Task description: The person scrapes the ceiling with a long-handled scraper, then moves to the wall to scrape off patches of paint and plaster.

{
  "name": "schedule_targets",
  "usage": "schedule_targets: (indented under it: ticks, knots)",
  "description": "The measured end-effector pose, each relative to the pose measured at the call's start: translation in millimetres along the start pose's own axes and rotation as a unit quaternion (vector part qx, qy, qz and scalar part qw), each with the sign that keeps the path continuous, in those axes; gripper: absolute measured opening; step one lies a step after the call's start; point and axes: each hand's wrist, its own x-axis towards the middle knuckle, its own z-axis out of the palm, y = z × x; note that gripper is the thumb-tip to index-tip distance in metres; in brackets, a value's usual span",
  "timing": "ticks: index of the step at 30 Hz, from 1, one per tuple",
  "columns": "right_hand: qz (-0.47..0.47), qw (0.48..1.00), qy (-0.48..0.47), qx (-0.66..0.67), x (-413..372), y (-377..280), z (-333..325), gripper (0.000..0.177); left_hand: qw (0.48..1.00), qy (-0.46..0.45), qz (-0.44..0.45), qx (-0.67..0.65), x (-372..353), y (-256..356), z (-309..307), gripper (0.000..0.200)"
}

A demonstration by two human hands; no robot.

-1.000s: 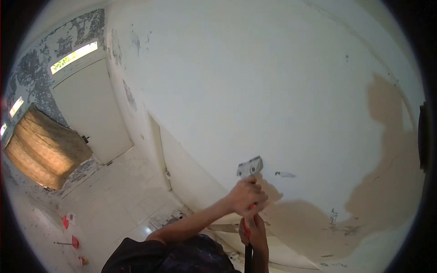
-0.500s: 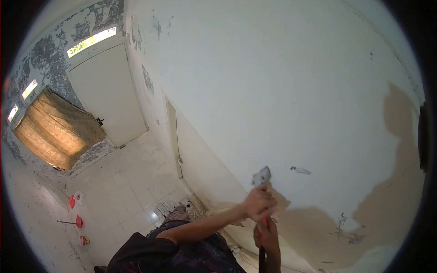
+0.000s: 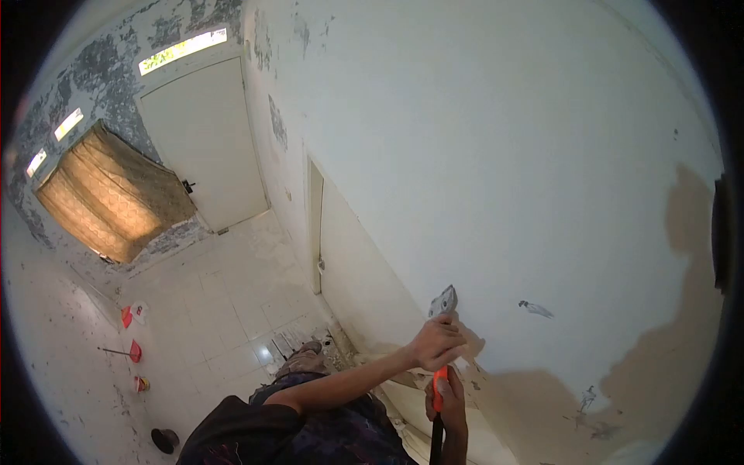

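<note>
One scraper [image 3: 440,385] stands in two bare hands, left of the grey chipped patch [image 3: 536,309] on the smooth off-white wall [image 3: 496,178]. Its head [image 3: 443,301] looks like dull metal, flat and wedge-shaped; bright orange covers the grip, which meets a straight black shaft. From where I watch, the long axis runs nearly upright, head uppermost, leaning faintly right; whether the blade touches the wall, I can't tell. Left of the patch, the left hand [image 3: 437,343] has its fingers curled close around the tool just beneath the head. Below and left of the patch, the right hand [image 3: 454,404] wraps its fingers around the orange grip. Far left of the patch hangs a wrinkled tan curtain [image 3: 116,194].
</note>
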Motion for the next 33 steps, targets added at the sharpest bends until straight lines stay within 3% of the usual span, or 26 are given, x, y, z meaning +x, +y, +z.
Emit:
schedule_targets:
  ticks: [2,5,12,14,19,21,23,27,29,31,33]
  knots:
    - [-0.032,0.999,0.001,-0.034,15.4,1.4,11.9,0.034,0.999,0.042,0.006,0.004,-0.9,-11.2,-14.8,0.026]
    - [0.005,0.999,0.003,-0.053,23.4,-8.3,28.3,0.032,0.995,0.094,0.006,-0.017,-5.7,-20.8,-26.0,0.026]
    - [0.003,0.996,0.022,-0.082,24.2,-4.1,18.0,0.028,0.997,0.068,-0.016,-0.027,-11.9,-28.1,-19.7,0.027]
    - [-0.065,0.983,-0.008,-0.171,47.4,7.4,20.5,0.032,0.997,0.077,-0.008,-0.025,-12.1,-38.2,-29.7,0.026]
    - [0.01,0.993,0.036,-0.114,19.7,-33.2,45.3,0.038,0.995,0.085,-0.008,-0.042,0.9,-21.1,-26.7,0.023]
    - [0.025,0.989,0.063,-0.128,15.7,-44.1,50.7,0.031,0.997,0.074,-0.007,-0.033,0.2,-24.9,-30.4,0.022]
    - [0.017,0.989,0.057,-0.133,31.5,-42.6,61.2,0.032,0.985,0.159,0.006,-0.066,-1.3,-35.3,-36.8,0.023]
    - [-0.003,0.989,0.071,-0.133,23.8,-38.7,62.6,0.033,0.982,0.169,-0.008,-0.082,0.9,-27.0,-40.3,0.023]
    - [-0.023,0.981,0.062,-0.18,16.6,-39.2,53.7,0.033,0.992,0.104,0.021,-0.063,3.6,-19.9,-29.0,0.023]
    - [0.033,0.985,0.088,-0.147,11.2,-53.0,68.8,0.033,0.992,0.103,0.024,-0.064,1.8,-25.3,-32.5,0.024]
    - [0.016,0.984,0.084,-0.159,28.1,-42.8,72.6,0.033,0.985,0.149,0.022,-0.079,-3.4,-35.8,-41.4,0.025]
